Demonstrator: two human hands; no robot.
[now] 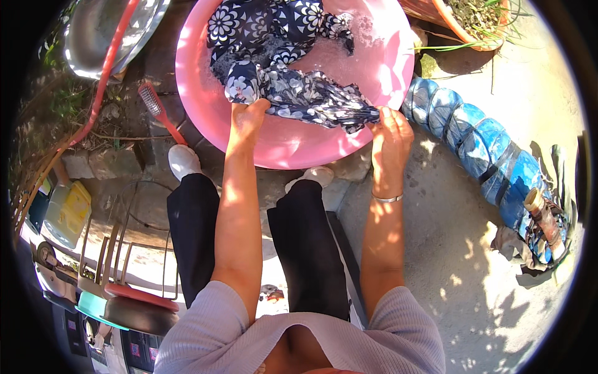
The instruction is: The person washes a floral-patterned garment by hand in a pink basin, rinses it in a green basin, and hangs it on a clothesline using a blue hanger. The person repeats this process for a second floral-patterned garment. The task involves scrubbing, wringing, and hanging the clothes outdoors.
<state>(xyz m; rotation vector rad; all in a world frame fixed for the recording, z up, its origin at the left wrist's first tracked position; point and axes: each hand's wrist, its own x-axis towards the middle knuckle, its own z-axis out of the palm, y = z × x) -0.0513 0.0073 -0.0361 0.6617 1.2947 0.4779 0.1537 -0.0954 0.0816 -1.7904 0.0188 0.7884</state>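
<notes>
A large pink basin of soapy water stands in front of my feet. Across its near half stretches a dark navy cloth with white and grey flowers, wet and bunched. My left hand is closed on the cloth's left part, while my right hand, with a silver bangle at the wrist, pinches its right end near the basin's rim. Farther back in the basin lies more dark fabric with bold white flower prints, partly in the suds. Whether the two fabrics are one piece, I cannot tell.
Left of the basin lies a red-handled brush, near a red hose and a metal bowl. A long blue wrapped bundle lies on the right. A potted plant stands at the back right, and a metal rack at the left.
</notes>
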